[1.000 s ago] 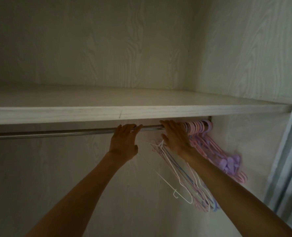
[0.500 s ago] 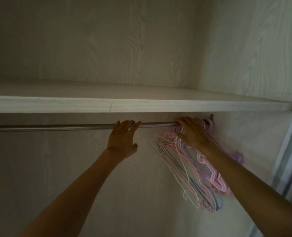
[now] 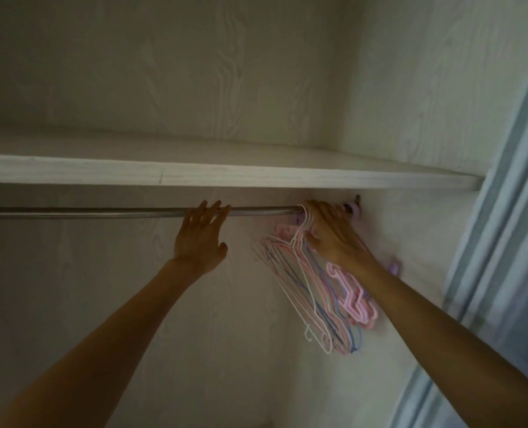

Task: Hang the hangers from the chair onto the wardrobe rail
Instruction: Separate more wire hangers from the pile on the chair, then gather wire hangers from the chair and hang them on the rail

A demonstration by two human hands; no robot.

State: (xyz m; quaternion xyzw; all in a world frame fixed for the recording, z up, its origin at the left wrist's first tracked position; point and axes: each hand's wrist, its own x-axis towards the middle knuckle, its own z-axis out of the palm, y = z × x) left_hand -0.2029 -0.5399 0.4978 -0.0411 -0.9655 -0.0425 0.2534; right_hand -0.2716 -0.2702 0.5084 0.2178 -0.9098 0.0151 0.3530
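Wardrobe interior is seen from below, dim light. A metal wardrobe rail (image 3: 102, 212) is mounted just under a white wood-grain shelf (image 3: 194, 174). The left hand (image 3: 199, 239) is raised to the rail near its middle; its fingers (image 3: 213, 210) are held straight and slightly spread, tips laid against the rail, nothing gripped. The right hand (image 3: 330, 236) is placed at the rail's right end, close to the side wall (image 3: 410, 242); its fingers are spread over the hooks of a bunch of hangers (image 3: 315, 291), pressed against them rather than curled round. The thin wire hangers, white, pink and blue, are hooked on the rail and tilted down to the right. Thicker pink plastic hangers (image 3: 353, 299) are hung beside them, partly hidden by the right forearm. A sliding door frame (image 3: 503, 242) is seen at far right.
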